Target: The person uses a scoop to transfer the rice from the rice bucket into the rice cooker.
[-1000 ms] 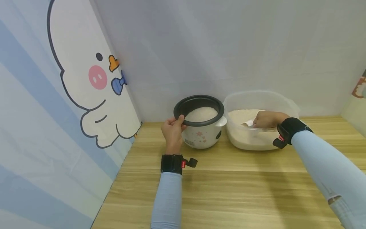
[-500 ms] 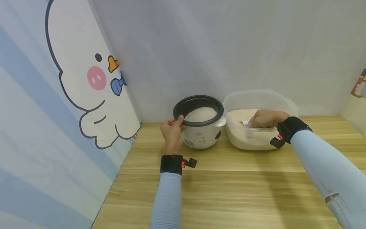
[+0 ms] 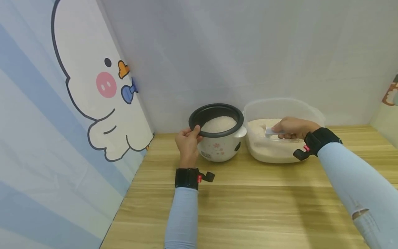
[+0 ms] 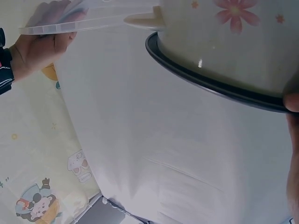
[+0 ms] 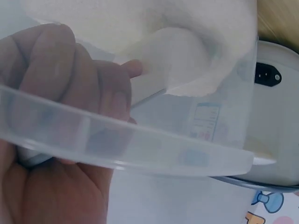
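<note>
Rice scoop point(image 3: 269, 131), a small white cup with a short handle, is held in the right hand point(image 3: 290, 127) just above the heap of rice inside the clear plastic tub point(image 3: 314, 114), which stands on the wooden table point(image 3: 248, 207) close to the right of the rice cooker point(image 3: 219, 147). Head view: the left hand point(image 3: 187, 145) pinches the cooker's black rim point(image 3: 194, 119) at its near left edge, thumb on top; the inner pot already holds a mound of white rice point(image 3: 218, 123). A cartoon duck panel point(image 3: 93, 86) closes the left side.

Left wrist view: the cooker's flowered white body point(image 4: 233, 32) and dark rim are seen from below, a fingertip point(image 4: 292, 101) touching the rim; the tub's edge and the other hand lie beyond.

Right wrist view: through the tub's translucent wall, the fingers point(image 5: 56, 70) curl round the scoop's handle, the cup point(image 5: 180, 60) sunk partly in rice.

Judged from these views, a scoopful is being lifted from the tub. The next move calls for keeping the cup level, clearing the tub wall, and tipping it over the pot's centre while the rim is steadied.
</note>
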Available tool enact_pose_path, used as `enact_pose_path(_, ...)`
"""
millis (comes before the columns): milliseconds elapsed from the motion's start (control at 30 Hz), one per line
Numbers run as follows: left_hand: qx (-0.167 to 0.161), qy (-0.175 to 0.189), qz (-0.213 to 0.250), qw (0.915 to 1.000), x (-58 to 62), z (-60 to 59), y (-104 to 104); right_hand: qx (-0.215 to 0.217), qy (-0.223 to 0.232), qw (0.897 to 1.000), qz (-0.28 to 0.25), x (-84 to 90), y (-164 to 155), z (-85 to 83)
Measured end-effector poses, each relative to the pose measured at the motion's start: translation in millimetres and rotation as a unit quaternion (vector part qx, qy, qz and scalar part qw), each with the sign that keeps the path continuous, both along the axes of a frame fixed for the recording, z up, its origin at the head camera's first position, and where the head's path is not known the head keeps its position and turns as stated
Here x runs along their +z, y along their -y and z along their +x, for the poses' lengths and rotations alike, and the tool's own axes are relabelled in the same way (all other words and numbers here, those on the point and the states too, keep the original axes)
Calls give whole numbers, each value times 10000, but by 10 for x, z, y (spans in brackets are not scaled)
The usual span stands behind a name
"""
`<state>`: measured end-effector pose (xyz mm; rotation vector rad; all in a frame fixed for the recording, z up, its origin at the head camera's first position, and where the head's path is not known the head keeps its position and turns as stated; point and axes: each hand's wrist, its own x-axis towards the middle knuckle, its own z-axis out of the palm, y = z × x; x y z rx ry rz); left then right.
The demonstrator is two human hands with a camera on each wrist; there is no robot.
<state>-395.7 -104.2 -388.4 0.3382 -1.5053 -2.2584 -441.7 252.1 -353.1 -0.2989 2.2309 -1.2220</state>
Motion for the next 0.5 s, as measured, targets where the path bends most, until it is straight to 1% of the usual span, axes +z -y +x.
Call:
enact_pose_path(133, -23, 28, -7, 10000, 8, 7, -7, -84, 86, 9987, -501, -13, -44, -6)
enact_pose_path(233, -37, 29, -26, 10000, 15, 3, -12, -148, 157, 9951, -969, -20, -69, -9)
enact_pose_path(333, -25, 39, -8, 10000, 24, 5, -11, -249, 207, 9910, -1300, -14, -83, -2)
enact_pose_path(433, -22, 41, 26, 10000, 27, 12, -7, -448, 283, 9872, -1503, -8, -92, 9)
enact_pose_path(500, -26, 51, 41, 10000, 24, 16, -3, -653, 383, 9826, -1697, -3, -101, 12)
